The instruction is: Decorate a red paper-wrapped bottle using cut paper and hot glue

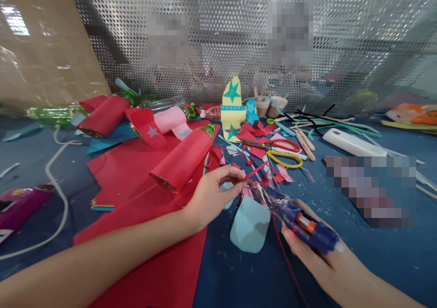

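My right hand point(310, 244) is wrapped around a blue hot glue gun point(300, 219), its nozzle pointing left and away from me. Strings of dried glue hang about the gun's front. My left hand point(218, 189) pinches a small red paper strip point(255, 171) between thumb and fingers, right by the nozzle. Below the nozzle lies a light blue rounded paper piece point(251, 226). A red-paper-wrapped bottle point(184, 158) rests on red sheets point(123, 176) beyond my left wrist. Scissors with red and yellow handles point(273, 148) lie behind the gun among paper scraps.
A yellow paper shape with green stars point(232, 110) stands at the back. More wrapped bottles point(105, 114) lie back left. A purple tool point(20, 208) and white cord sit at left. On the right are a white device point(353, 143), a blurred-out object and pipe cleaners point(327, 121).
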### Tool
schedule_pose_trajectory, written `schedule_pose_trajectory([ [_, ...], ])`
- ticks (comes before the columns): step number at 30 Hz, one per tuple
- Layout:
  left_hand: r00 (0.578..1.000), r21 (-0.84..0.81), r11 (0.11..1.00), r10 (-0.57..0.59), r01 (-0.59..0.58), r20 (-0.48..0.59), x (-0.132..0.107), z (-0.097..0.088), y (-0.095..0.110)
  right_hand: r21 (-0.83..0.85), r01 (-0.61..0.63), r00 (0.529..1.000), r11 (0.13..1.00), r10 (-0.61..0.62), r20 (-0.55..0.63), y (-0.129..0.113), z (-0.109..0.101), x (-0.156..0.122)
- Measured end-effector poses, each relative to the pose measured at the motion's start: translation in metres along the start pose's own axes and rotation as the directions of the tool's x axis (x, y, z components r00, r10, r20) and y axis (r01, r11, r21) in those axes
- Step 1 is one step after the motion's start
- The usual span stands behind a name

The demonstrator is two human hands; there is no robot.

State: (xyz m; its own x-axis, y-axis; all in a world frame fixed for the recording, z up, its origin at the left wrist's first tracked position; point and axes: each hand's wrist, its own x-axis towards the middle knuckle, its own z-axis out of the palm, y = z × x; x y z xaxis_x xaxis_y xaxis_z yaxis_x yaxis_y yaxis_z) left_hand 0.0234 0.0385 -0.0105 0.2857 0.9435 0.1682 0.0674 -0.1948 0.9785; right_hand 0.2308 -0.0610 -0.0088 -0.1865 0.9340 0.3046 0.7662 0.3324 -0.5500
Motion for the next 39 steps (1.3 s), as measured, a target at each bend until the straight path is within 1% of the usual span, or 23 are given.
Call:
schedule_pose_trajectory([
  [2,1.0,-0.004,1.0,0.004,-0.004,0.002,0.001,0.0,-0.001,-0.063,-0.001,1.0,0.998,-0.001,-0.02,0.005,0.002,-0.002],
  [4,1.0,-0.004,1.0,0.006,-0.006,0.004,0.001,0.0,-0.001,-0.084,0.014,1.0,0.996,-0.016,-0.026,0.006,0.001,-0.002],
  [10,1.0,0.011,1.0,0.01,-0.01,0.012,0.0,0.0,0.0,-0.022,0.09,0.996,0.996,-0.09,-0.01,-0.007,-0.003,0.005],
  [14,1.0,0.01,1.0,0.016,-0.016,0.014,0.0,0.0,-0.001,-0.08,0.061,0.998,0.995,-0.062,-0.004,-0.002,-0.001,0.002],
  [18,1.0,0.014,1.0,0.024,-0.024,0.008,0.0,0.0,-0.001,-0.125,0.033,0.999,0.992,-0.037,-0.033,0.006,0.001,-0.003],
  [22,1.0,0.012,1.0,0.027,-0.027,0.01,0.0,0.0,-0.001,-0.132,0.052,0.997,0.99,-0.059,-0.054,0.003,0.001,0.001],
  [28,0.999,0.021,0.999,0.032,-0.032,0.015,-0.001,0.0,-0.001,-0.073,0.1,0.995,0.992,-0.1,-0.007,-0.005,-0.002,0.005],
  [36,1.0,0.017,1.0,0.023,-0.023,0.001,0.0,0.0,0.0,-0.176,0.078,0.996,0.981,-0.086,-0.038,0.001,0.0,0.001],
  [39,0.999,0.028,0.999,0.032,-0.032,0.002,0.001,0.0,0.001,-0.178,0.079,0.994,0.981,-0.092,-0.064,0.002,0.0,0.0],
])
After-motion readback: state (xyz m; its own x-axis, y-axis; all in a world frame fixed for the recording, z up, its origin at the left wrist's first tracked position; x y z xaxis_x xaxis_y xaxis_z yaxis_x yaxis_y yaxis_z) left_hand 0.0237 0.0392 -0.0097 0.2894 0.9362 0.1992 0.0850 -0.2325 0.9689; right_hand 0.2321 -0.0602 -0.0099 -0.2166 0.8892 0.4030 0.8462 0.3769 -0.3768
